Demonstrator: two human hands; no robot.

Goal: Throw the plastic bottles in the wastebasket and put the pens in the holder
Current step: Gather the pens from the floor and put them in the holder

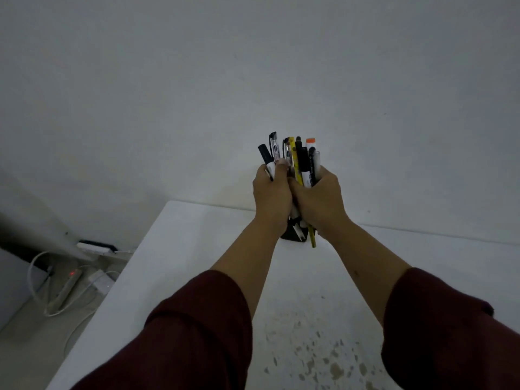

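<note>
Black-capped pens point(295, 159), labels unreadable, both hands point(295, 198).

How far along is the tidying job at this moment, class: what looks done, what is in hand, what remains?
Done: no plastic bottles show on the table, though no wastebasket is visible to confirm.
In hand: the left hand and right hand together grip a bundle of pens above the dark holder.
Left: lowering and releasing them.

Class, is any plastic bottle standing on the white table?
No: the table shows only both hands around the pens above the dark holder.
</note>
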